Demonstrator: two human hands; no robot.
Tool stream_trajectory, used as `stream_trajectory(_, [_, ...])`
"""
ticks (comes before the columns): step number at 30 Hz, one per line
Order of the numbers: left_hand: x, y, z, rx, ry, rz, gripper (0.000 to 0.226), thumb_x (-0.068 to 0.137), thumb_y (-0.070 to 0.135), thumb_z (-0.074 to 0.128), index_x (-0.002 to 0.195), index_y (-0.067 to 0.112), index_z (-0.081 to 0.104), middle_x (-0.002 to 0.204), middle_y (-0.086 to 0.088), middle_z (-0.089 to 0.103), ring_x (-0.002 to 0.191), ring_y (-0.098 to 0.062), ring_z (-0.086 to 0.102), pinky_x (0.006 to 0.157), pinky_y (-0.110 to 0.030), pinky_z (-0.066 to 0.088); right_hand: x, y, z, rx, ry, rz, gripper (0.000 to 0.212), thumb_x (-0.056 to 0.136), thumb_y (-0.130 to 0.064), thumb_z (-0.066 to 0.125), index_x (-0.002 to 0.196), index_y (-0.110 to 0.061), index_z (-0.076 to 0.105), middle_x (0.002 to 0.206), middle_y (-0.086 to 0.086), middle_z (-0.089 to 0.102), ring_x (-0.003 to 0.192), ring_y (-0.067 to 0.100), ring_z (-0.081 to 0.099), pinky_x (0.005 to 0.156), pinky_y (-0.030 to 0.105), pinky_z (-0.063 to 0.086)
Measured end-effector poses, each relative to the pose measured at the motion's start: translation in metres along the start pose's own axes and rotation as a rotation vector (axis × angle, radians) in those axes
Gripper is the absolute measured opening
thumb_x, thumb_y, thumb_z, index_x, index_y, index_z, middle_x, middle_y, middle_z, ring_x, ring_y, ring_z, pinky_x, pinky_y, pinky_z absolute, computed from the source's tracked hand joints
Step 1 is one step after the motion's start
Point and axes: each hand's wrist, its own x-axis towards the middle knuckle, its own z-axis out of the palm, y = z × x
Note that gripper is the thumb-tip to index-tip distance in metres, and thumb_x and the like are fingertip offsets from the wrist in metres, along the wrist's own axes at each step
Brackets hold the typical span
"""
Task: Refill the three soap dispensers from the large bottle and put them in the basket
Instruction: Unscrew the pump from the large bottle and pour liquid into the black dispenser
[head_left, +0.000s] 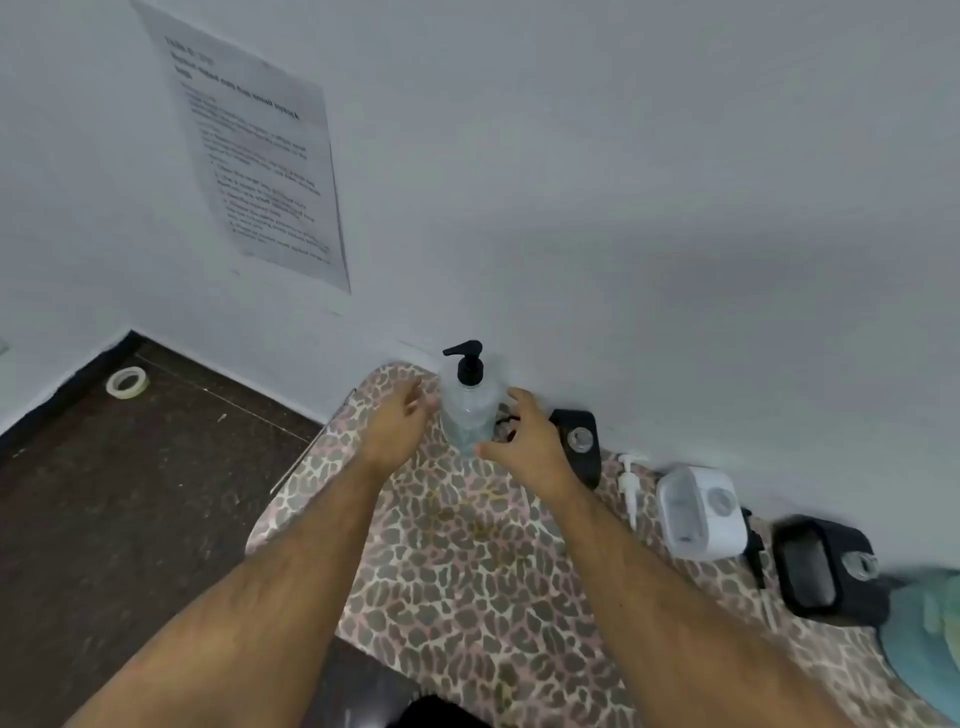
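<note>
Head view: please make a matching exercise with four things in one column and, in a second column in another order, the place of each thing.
Things:
1. large bottle
2. roll of tape
3. printed sheet
4. white dispenser

Places:
A. on the dark floor near the corner
B. on the wall
C. upright between the left hand and the right hand
D. on the patterned table, between two black dispensers

Pairs: 1-C, 2-A, 3-B, 4-D
</note>
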Motion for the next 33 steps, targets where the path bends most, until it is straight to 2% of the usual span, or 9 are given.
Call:
stream_trajectory(3, [0.014,-0.005,0.007,-0.112,0.056,-0.009,0.046,0.103,0.034,0.048,0.145,0.017,0.044,0.145,-0.001,0.05,0.134,-0.02,0.046,0.112,-0.033,0.035,0.013,0.013,0.019,0.009,0.047,-0.033,0.093,0.074,-0.02,0.086,0.15,-0.014,0.032,0.139,0.003,0.053,0.122,0.018,0.054,0.102,0.032,0.047])
stream_trajectory(6, [0.022,-0.009,0.012,-0.272,0.025,-0.017,0.03,0.103,0.043,0.043,0.121,0.03,0.063,0.124,0.012,0.063,0.123,-0.015,0.057,0.109,-0.039,0.042,0.023,0.026,0.037,0.033,0.136,-0.087,0.087,0.073,-0.024,0.087,0.145,-0.016,0.039,0.127,-0.004,0.059,0.107,0.008,0.057,0.093,0.026,0.05])
stream_trajectory(11, [0.043,-0.018,0.021,-0.368,-0.015,0.076,0.038,0.104,0.044,0.037,0.114,0.027,0.07,0.116,0.011,0.071,0.113,-0.007,0.063,0.101,-0.03,0.049,0.04,0.042,0.057,0.072,0.224,-0.167,0.084,0.074,-0.029,0.087,0.143,-0.018,0.04,0.129,-0.014,0.053,0.115,0.003,0.051,0.093,0.02,0.043])
stream_trajectory(14, [0.053,-0.022,0.029,-0.359,-0.014,0.093,0.044,0.105,0.047,0.032,0.11,0.025,0.07,0.111,0.004,0.073,0.108,-0.013,0.067,0.096,-0.03,0.052,0.047,0.048,0.062,0.093,0.226,-0.175,0.08,0.078,-0.023,0.083,0.143,-0.015,0.036,0.119,-0.014,0.05,0.103,0.001,0.051,0.078,0.006,0.04])
stream_trajectory(17, [0.054,-0.03,0.037,-0.377,-0.044,0.094,0.053,0.102,0.055,0.026,0.116,0.026,0.068,0.116,0.004,0.072,0.11,-0.009,0.067,0.098,-0.029,0.051,0.049,0.055,0.068,0.073,0.269,-0.195,0.072,0.08,-0.027,0.081,0.136,-0.015,0.038,0.113,-0.013,0.052,0.096,0.002,0.052,0.068,0.004,0.04])
stream_trajectory(20, [0.058,-0.038,0.044,-0.405,-0.059,0.114,0.06,0.098,0.063,0.025,0.118,0.026,0.068,0.119,0.005,0.071,0.113,-0.008,0.065,0.102,-0.031,0.048,0.052,0.06,0.071,0.077,0.313,-0.221,0.063,0.08,-0.03,0.081,0.128,-0.016,0.044,0.11,-0.013,0.055,0.098,0.004,0.055,0.072,0.007,0.04])
stream_trajectory(24, [0.065,-0.036,0.046,-0.373,-0.025,0.152,0.074,0.082,0.081,0.034,0.1,0.018,0.07,0.109,-0.001,0.072,0.101,-0.018,0.068,0.095,-0.035,0.05,0.056,0.058,0.064,0.097,0.334,-0.266,0.056,0.08,-0.028,0.08,0.125,-0.018,0.049,0.113,-0.011,0.059,0.103,0.006,0.057,0.079,0.015,0.043])
stream_trajectory(29, [0.072,-0.03,0.054,-0.388,0.092,0.252,0.074,0.096,0.067,0.03,0.102,0.006,0.07,0.104,-0.009,0.074,0.098,-0.024,0.07,0.086,-0.037,0.055,0.06,0.058,0.053,0.102,0.347,-0.344,0.056,0.081,-0.028,0.079,0.127,-0.02,0.049,0.115,-0.008,0.062,0.107,0.013,0.06,0.091,0.032,0.052])
stream_trajectory(33, [0.063,-0.025,0.059,-0.383,0.097,0.379,0.056,0.101,0.058,0.028,0.095,0.022,0.071,0.099,-0.001,0.074,0.095,-0.016,0.071,0.08,-0.031,0.056,0.053,0.063,0.045,0.116,0.356,-0.428,0.051,0.081,-0.027,0.08,0.123,-0.019,0.051,0.113,-0.008,0.063,0.105,0.013,0.062,0.092,0.036,0.054])
